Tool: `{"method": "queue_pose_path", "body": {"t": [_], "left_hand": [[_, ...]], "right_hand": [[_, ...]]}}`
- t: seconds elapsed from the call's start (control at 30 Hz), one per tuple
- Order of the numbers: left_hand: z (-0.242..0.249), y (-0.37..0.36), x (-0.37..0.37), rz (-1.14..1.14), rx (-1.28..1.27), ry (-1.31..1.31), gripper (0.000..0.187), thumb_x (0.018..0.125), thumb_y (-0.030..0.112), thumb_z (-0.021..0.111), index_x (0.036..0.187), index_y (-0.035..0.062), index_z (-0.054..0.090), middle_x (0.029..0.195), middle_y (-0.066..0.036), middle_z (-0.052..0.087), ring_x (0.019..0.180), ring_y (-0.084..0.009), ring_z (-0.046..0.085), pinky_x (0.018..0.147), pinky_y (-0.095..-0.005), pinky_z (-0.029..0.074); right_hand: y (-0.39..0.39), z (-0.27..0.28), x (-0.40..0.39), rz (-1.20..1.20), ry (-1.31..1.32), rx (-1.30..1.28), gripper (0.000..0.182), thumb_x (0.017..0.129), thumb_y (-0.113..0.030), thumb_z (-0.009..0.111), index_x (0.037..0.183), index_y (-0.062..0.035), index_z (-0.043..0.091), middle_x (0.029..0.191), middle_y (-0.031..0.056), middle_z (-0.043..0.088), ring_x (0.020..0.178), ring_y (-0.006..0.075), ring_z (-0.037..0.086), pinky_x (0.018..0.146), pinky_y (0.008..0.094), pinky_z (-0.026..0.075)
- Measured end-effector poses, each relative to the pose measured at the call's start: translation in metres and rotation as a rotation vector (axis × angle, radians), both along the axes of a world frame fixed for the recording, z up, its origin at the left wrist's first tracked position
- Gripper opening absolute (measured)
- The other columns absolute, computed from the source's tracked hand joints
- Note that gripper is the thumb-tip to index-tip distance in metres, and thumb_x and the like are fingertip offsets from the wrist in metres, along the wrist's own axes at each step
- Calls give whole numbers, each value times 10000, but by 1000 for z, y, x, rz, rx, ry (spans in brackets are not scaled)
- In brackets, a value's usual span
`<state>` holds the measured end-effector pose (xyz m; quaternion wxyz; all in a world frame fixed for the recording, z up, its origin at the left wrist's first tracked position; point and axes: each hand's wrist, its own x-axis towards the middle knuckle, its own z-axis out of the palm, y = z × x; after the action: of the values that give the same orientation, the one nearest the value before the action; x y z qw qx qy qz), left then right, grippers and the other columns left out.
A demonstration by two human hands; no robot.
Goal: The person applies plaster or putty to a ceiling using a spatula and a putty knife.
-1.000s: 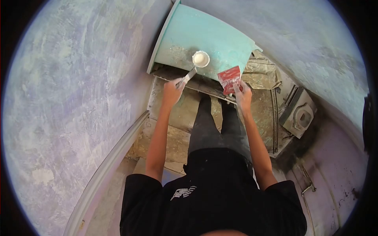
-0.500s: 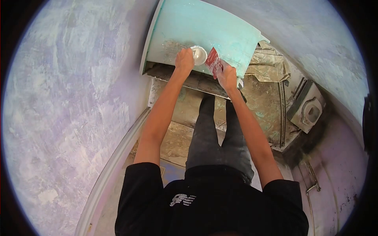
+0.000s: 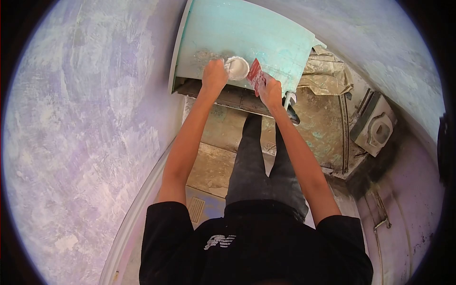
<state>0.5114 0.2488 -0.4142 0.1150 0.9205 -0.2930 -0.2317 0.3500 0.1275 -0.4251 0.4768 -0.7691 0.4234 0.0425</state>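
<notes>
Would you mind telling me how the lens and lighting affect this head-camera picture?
Head view: strong fisheye, so the door frame bows and black corners ring the picture; soft, even daylight with no hard glare; the left hand, right hand, white cup and red packet are small and slightly soft; the black shirt is underexposed.

I'm seeing: black short-sleeved T-shirt (image 3: 256, 247) | small white chest logo (image 3: 220, 241) | dark grey trousers (image 3: 259, 161) | arms bare below sleeves

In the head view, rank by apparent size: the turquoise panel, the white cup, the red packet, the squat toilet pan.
1. turquoise panel, clearly largest.
2. squat toilet pan.
3. red packet and white cup look alike; the right hand hides part of the packet, so they stay unranked.
</notes>
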Motion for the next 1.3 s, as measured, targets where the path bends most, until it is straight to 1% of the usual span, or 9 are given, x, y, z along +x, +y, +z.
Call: {"method": "queue_pose_path", "body": {"t": [0.27, 0.5, 0.6, 0.73, 0.83, 0.9, 1.03, 1.2, 1.3], "left_hand": [[-25, -20, -18, 23, 1, 20, 157, 783, 26, 587, 901, -26, 676, 949, -264, 647, 871, -439, 643, 773, -486, 533], [1, -13, -13, 73, -72, 135, 205, 732, 66, 647, 907, -37, 674, 925, -271, 649, 863, -451, 636, 781, -480, 526], [-6, -12, -12, 48, -82, 39, 191, 734, 57, 648, 897, -39, 667, 921, -272, 643, 875, -446, 635, 781, -482, 526], [-20, -15, -17, -4, -54, 27, 183, 745, 64, 652, 894, -42, 660, 932, -273, 635, 888, -445, 632, 783, -487, 524], [-22, -18, -23, -54, -93, -73, 200, 771, 81, 653, 925, -47, 645, 955, -275, 626, 890, -448, 630, 779, -490, 524], [-17, -18, -21, -5, -123, 39, 224, 787, 94, 659, 952, -53, 625, 967, -275, 621, 888, -446, 629, 782, -487, 522], [-8, -14, -13, 34, -106, 91, 245, 795, 96, 664, 977, -58, 609, 975, -274, 617, 901, -444, 626, 787, -484, 521], [-18, -11, -19, -54, -65, -83, 286, 797, 85, 671, 1024, -65, 581, 1069, -274, 590, 897, -448, 624, 792, -486, 520], [-18, -14, -23, -28, -54, -52, 301, 798, 81, 673, 1039, -68, 569, 1104, -277, 571, 912, -443, 621, 799, -483, 520]], "right_hand": [[10, -3, 7, 6, -24, 8, 250, 888, -180, 541, 1068, -36, 639, 912, 289, 635, 895, 481, 599, 781, 518, 484], [16, -4, 4, -20, -34, -10, 241, 884, -170, 548, 1058, -30, 641, 903, 295, 634, 892, 489, 598, 785, 516, 482], [15, -7, -2, -19, -38, 16, 246, 885, -161, 539, 1069, -34, 641, 903, 297, 633, 885, 489, 600, 786, 518, 481], [15, -2, -11, -55, -39, -1, 249, 879, -149, 538, 1075, -33, 639, 894, 295, 634, 873, 482, 605, 781, 513, 482], [16, -2, -19, -33, -47, 0, 252, 872, -140, 539, 1076, -26, 636, 881, 290, 636, 863, 473, 609, 779, 505, 483], [18, -1, -24, -28, -89, -65, 256, 854, -98, 517, 1059, -1, 636, 765, 261, 624, 730, 428, 629, 685, 437, 491], [19, -5, -33, -35, -95, -75, 255, 852, -99, 529, 1062, 1, 634, 782, 266, 628, 749, 433, 632, 693, 444, 490], [21, -7, -36, -62, -112, -91, 259, 849, -96, 537, 1070, -2, 635, 795, 265, 633, 762, 436, 632, 699, 447, 491], [23, -6, -32, -60, -95, -84, 246, 848, -95, 534, 1051, 0, 636, 795, 266, 634, 759, 436, 632, 699, 446, 491]]}}
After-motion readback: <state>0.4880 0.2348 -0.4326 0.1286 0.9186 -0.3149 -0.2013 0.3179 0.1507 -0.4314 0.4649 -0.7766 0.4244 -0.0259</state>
